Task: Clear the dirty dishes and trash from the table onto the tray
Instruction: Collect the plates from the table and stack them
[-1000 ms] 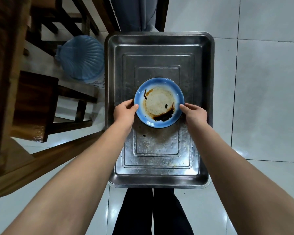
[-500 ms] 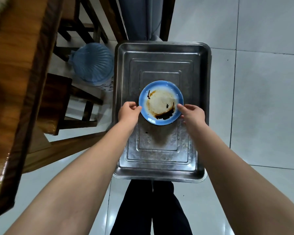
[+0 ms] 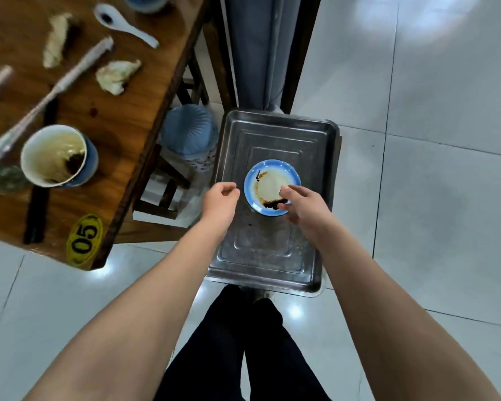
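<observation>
- On the tray (image 3: 261, 250), near its middle, the plate (image 3: 268, 180) lies flat. It is smeared brown, with a dark pool of sauce at its near edge. Nothing else is in the tray.
- The left hand (image 3: 220, 201) hangs just left of the plate, over the tray's left rim, fingers loosely curled and holding nothing.
- The right hand (image 3: 304, 205) hovers over the plate's near right rim, fingers relaxed and apart, gripping nothing. Whether a fingertip touches the rim I cannot tell.
- I judge the plate was set level so the sauce does not run, with room around it for more dishes.
- On the surface (image 3: 133, 125) to the left are a cup (image 3: 55, 156) with brown dregs, a spoon (image 3: 125, 26) with a dark drop in it, crumpled napkins (image 3: 117, 76) and a blurred paper sleeve (image 3: 75, 79).
- A bin (image 3: 190, 131) stands on the floor between surface and tray.
- Most of the clearing looks not yet done.
</observation>
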Demonstrator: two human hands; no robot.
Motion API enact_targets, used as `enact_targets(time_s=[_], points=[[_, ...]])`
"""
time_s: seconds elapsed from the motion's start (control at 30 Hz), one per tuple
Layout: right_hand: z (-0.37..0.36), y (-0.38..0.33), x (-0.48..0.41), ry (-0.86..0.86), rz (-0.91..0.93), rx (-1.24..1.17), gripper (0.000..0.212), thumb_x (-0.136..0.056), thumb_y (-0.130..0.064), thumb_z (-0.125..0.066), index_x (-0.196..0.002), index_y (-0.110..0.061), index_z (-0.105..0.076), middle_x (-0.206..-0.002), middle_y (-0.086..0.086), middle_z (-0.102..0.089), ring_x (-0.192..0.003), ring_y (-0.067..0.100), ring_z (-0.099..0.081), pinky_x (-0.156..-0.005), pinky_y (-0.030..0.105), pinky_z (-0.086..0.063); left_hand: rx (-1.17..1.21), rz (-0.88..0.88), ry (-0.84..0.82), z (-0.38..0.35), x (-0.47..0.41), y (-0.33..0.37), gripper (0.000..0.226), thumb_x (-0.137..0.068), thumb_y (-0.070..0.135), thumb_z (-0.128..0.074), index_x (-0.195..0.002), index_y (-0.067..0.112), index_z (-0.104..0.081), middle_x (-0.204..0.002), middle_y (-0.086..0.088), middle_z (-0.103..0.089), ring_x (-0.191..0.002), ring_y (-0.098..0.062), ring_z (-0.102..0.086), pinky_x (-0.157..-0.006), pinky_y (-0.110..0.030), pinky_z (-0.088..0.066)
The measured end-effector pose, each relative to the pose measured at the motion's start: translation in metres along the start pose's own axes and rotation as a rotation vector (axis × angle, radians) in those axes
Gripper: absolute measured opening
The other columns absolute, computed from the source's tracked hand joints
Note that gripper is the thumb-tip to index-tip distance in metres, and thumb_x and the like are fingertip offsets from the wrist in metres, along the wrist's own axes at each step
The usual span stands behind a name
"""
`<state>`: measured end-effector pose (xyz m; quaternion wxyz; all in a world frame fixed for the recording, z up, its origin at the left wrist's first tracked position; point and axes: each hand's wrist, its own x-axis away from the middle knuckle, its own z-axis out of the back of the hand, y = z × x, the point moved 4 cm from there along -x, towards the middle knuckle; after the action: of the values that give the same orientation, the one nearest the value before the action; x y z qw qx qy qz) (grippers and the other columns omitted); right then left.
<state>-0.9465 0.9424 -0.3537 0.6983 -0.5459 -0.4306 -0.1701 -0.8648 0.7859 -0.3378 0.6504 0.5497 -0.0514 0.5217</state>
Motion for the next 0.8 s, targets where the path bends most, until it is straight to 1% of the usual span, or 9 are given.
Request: enact_targets(time_s=[0.13,0.23,0.3,0.37,0.47,0.53,0.6,0.7,0.8], points=[[-0.008,-0.029,0.041,-0.092,0.002,-0.084,0.018,-0.096,-0.034,-0.055,-0.107,-0.020,-0.058,-0.115,-0.001,-0.062,-0.103,0.016,-0.062,-0.074,0.028,-0.052,0.025,-0.088,0.012,0.025,0.045,0.031,0.027,-0.098,0.017,-0.051,-0.123,0.014,-0.059,-0.115,0.001,-0.060,-0.109,-0.017,-0.058,-0.098,-0.032,-0.047],[-0.020,-0.053,0.069,-0.159,0.060,-0.052,0.014,-0.098,-0.034,-0.052,-0.104,-0.023,-0.058,-0.109,0.000,-0.062,-0.106,0.018,-0.060,-0.087,0.034,-0.051,0.082,-0.190,0.047,0.050,0.080,0.055,0.026,-0.098,0.017,-0.051,-0.123,0.018,-0.060,-0.114,0.005,-0.061,-0.109,-0.014,-0.057,-0.098,-0.031,-0.047],[-0.027,-0.068,0.084,-0.181,0.100,-0.055,0.012,-0.097,-0.035,-0.053,-0.102,-0.025,-0.057,-0.109,-0.001,-0.063,-0.107,0.018,-0.060,-0.098,0.039,-0.048,0.099,-0.235,0.028,0.061,0.099,0.067,0.024,-0.098,0.018,-0.052,-0.121,0.021,-0.059,-0.112,0.007,-0.060,-0.110,-0.013,-0.057,-0.101,-0.034,-0.047],[-0.036,-0.082,0.101,-0.204,0.156,-0.047,0.015,-0.096,-0.037,-0.054,-0.104,-0.024,-0.057,-0.118,-0.002,-0.062,-0.106,0.015,-0.060,-0.100,0.040,-0.047,0.148,-0.278,0.002,0.071,0.119,0.077,0.020,-0.097,0.016,-0.053,-0.115,0.022,-0.059,-0.110,0.006,-0.061,-0.110,-0.013,-0.058,-0.103,-0.037,-0.046],[-0.051,-0.099,0.125,-0.276,0.227,-0.031,0.019,-0.097,-0.038,-0.052,-0.111,-0.024,-0.054,-0.124,-0.001,-0.059,-0.111,0.016,-0.058,-0.092,0.036,-0.049,0.219,-0.343,0.034,0.092,0.143,0.090,0.015,-0.097,0.014,-0.054,-0.108,0.023,-0.058,-0.105,0.007,-0.062,-0.108,-0.013,-0.059,-0.101,-0.037,-0.048],[-0.060,-0.108,0.142,-0.315,0.255,-0.013,0.024,-0.098,-0.036,-0.050,-0.118,-0.023,-0.053,-0.126,0.000,-0.057,-0.116,0.019,-0.055,-0.093,0.036,-0.047,0.233,-0.378,0.074,0.113,0.159,0.097,0.015,-0.097,0.017,-0.053,-0.110,0.021,-0.060,-0.102,0.009,-0.063,-0.103,-0.010,-0.060,-0.095,-0.031,-0.050],[-0.068,-0.114,0.155,-0.335,0.269,-0.005,0.037,-0.098,-0.034,-0.050,-0.132,-0.017,-0.048,-0.132,0.003,-0.055,-0.121,0.021,-0.052,-0.099,0.040,-0.044,0.243,-0.396,0.123,0.136,0.173,0.101,0.019,-0.098,0.022,-0.052,-0.115,0.020,-0.060,-0.106,0.008,-0.063,-0.103,-0.009,-0.059,-0.091,-0.026,-0.050],[-0.082,-0.120,0.176,-0.364,0.293,0.045,0.050,-0.097,-0.031,-0.053,-0.142,-0.012,-0.041,-0.135,0.004,-0.054,-0.118,0.020,-0.053,-0.101,0.041,-0.043,0.310,-0.422,0.193,0.171,0.189,0.103,0.018,-0.099,0.024,-0.051,-0.114,0.023,-0.060,-0.109,0.007,-0.063,-0.105,-0.009,-0.058,-0.093,-0.028,-0.049],[-0.100,-0.123,0.197,-0.369,0.340,0.093,0.050,-0.098,-0.029,-0.053,-0.143,-0.014,-0.041,-0.132,0.002,-0.056,-0.118,0.018,-0.054,-0.094,0.036,-0.046,0.363,-0.411,0.242,0.203,0.197,0.097,0.016,-0.098,0.025,-0.052,-0.113,0.026,-0.059,-0.110,0.008,-0.063,-0.107,-0.008,-0.058,-0.096,-0.029,-0.049]])
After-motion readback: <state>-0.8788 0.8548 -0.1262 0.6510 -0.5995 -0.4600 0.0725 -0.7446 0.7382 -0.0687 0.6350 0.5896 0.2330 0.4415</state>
